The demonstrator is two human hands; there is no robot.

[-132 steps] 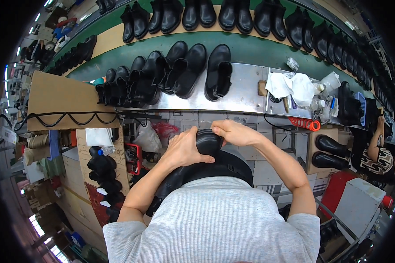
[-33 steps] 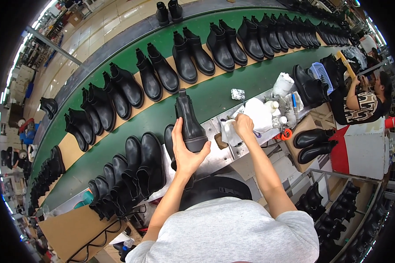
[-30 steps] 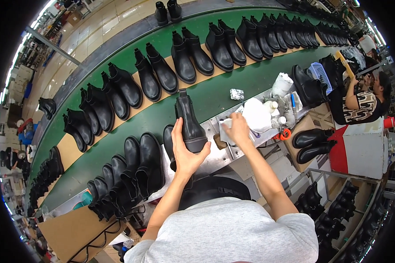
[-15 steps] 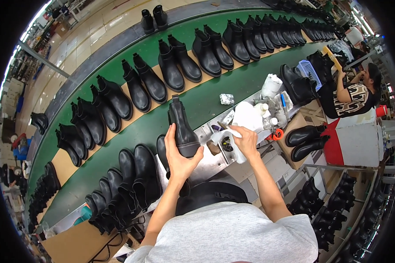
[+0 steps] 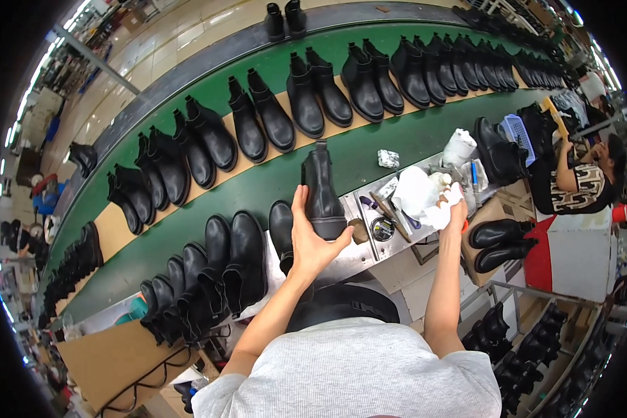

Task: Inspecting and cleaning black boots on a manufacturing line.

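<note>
With the left hand (image 5: 315,240) clamped around the heel end of the black ankle boot (image 5: 320,188), above the metal worktop (image 5: 347,260), brace thumb and fingers on opposite sides and hold it steady while the right hand (image 5: 455,207), fingers closed on a white cloth (image 5: 437,216), works well apart. The pull tab points away from the person, heel nearest; the visible long axis runs heel-to-tab, tilting slightly left; the toe is hidden.
</note>
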